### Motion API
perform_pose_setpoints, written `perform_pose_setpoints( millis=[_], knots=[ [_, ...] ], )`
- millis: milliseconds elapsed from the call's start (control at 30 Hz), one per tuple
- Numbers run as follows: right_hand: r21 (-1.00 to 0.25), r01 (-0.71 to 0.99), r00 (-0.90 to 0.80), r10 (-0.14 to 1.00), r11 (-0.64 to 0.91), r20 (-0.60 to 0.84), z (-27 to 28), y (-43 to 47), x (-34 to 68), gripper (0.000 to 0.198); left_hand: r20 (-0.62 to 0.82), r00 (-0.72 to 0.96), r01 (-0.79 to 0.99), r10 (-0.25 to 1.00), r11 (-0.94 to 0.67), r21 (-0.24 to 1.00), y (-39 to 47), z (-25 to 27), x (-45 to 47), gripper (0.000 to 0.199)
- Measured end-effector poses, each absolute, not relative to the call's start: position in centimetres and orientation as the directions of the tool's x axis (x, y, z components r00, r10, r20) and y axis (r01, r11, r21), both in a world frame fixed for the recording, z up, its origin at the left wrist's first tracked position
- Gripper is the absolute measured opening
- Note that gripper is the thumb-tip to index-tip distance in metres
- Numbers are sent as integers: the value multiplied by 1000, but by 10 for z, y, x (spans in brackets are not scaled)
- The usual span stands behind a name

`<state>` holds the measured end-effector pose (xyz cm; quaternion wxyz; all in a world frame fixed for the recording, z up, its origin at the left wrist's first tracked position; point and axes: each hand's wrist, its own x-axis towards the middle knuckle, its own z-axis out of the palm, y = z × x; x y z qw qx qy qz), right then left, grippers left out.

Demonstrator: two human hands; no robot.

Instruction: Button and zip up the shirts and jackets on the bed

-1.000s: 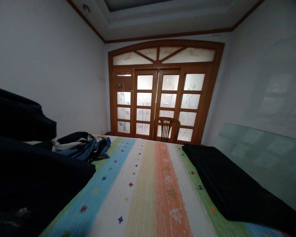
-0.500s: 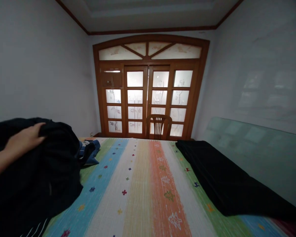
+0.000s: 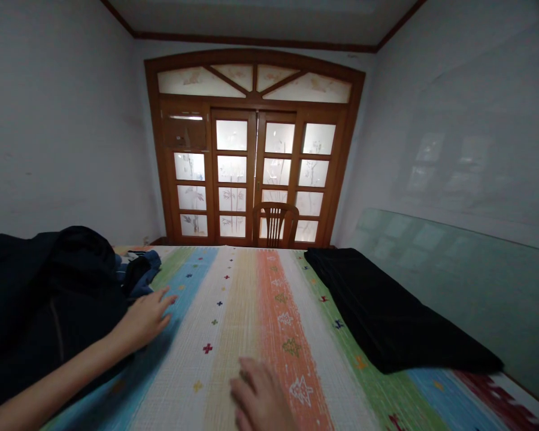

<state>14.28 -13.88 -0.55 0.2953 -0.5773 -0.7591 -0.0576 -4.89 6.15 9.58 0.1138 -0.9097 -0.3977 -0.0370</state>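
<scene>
My left hand is over the striped bedspread, its fingers stretched out and nothing in them. The forearm crosses in front of a heap of dark clothing at the left. Just past the fingertips lies a crumpled blue garment. At the bottom centre my right hand shows partly, somewhat blurred, with loosely bent fingers apart and empty above the orange and cream stripes. Black folded trousers lie flat along the right side of the bed.
A pale green padded headboard runs along the right wall. Beyond the bed's far edge stands a wooden chair, and behind it are wooden doors with frosted panes.
My left hand has let go of the dark clothing and moved right, over the bedspread. My right hand has come into view at the bottom. The camera view has shifted slightly.
</scene>
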Motion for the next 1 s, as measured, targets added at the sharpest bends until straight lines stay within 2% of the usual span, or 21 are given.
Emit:
perform_pose_setpoints(
  millis=[67, 167, 267, 367, 467, 600, 667, 800, 1000],
  knots=[
    [-136, 989, 34, 835, 49, 548, -6, -131, 188, 30, -20, 749, 660, 663, -748, -69, 37, 75, -34, 40],
    [24, 950, 224, 730, -312, 645, -4, -138, 258, 31, -98, 827, 560, 553, -826, 60, 6, 54, -21, 43],
    [93, 831, 369, 668, -549, 647, -2, -159, 307, 33, -72, 869, 495, 489, -858, 139, -10, 43, -18, 42],
    [101, 710, 503, 602, -697, 620, 0, -176, 330, 34, -1, 875, 477, 484, -863, 168, -13, 33, -20, 41],
    [35, 646, 632, 560, -762, 536, 0, -183, 335, 35, 36, 875, 469, 483, -863, 187, -9, 21, -26, 41],
    [-165, 542, 800, 446, -824, 402, 0, -182, 340, 39, 78, 887, 434, 456, -878, 201, 0, 2, -36, 44],
    [-220, 504, 838, 412, -835, 357, 2, -184, 344, 40, 112, 893, 410, 435, -891, 197, 4, -6, -38, 44],
    [-211, 539, 826, 463, -815, 322, 7, -191, 350, 35, 149, 886, 414, 438, -894, 169, 3, -11, -37, 43],
    [-116, 575, 799, 526, -810, 291, 16, -199, 343, 32, 247, 867, 421, 432, -902, 96, -8, -8, -35, 41]
  ],
)
